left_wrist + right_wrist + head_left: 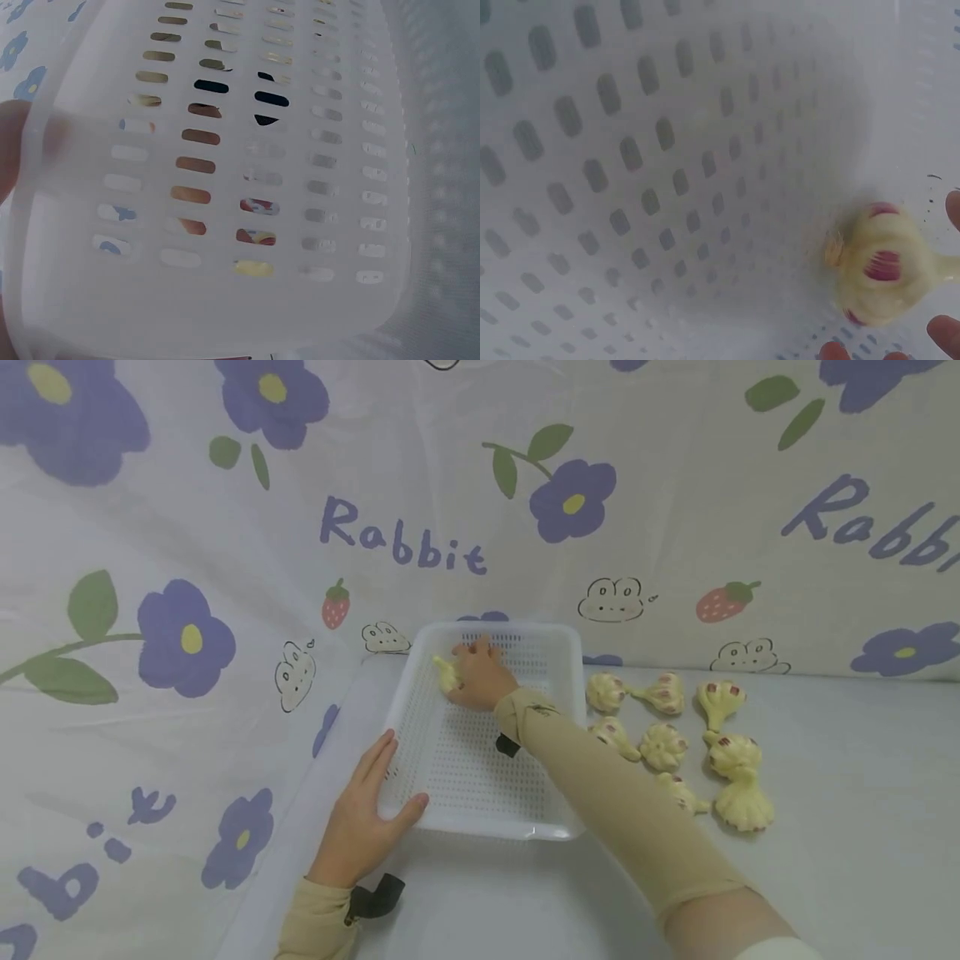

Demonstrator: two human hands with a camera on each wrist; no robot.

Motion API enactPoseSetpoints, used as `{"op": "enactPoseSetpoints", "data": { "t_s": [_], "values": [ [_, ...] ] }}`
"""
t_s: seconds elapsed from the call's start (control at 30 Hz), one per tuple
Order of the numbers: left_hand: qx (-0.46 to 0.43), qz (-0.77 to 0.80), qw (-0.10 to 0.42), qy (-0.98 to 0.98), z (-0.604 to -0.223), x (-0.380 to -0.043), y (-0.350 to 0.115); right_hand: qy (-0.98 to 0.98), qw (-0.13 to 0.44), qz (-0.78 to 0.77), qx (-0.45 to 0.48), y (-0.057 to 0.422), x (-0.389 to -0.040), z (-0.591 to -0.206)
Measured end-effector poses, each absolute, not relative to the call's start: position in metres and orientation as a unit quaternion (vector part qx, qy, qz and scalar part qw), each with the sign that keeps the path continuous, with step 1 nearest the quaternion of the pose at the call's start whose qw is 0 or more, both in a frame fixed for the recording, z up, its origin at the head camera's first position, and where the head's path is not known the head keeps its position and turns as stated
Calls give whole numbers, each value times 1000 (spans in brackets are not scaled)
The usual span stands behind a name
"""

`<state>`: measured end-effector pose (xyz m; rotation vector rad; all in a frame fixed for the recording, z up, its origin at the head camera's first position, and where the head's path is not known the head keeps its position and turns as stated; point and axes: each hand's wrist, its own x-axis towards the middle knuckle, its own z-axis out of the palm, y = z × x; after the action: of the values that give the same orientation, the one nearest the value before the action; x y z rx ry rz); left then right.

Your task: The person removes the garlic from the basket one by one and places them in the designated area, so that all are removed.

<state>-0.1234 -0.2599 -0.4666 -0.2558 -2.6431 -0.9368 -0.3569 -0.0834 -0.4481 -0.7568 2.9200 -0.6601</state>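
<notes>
A white plastic basket with slotted walls stands in the middle of the table. Inside it, near the far left, lies a garlic bulb, pale yellow with purple-red patches. My right hand is just right of this bulb, fingers spread. In the right wrist view the garlic bulb lies on the basket floor, with fingertips around it and visible gaps between. My left hand rests on the basket's near left corner, fingers straight along the left rim and thumb over the front rim.
Several more garlic bulbs lie on the white table to the right of the basket, some partly hidden by my right forearm. A patterned cloth hangs behind and along the left side.
</notes>
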Motion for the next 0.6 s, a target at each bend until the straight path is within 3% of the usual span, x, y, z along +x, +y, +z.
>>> {"op": "enactPoseSetpoints", "data": {
  "t_s": [0.33,0.6],
  "values": [
    [-88,-328,159,-927,-467,-124,-260,948,24,-180,-260,-92,-362,-457],
    [-88,-330,157,-927,-468,-124,-260,936,59,-202,-283,-94,-365,-463]
  ]
}}
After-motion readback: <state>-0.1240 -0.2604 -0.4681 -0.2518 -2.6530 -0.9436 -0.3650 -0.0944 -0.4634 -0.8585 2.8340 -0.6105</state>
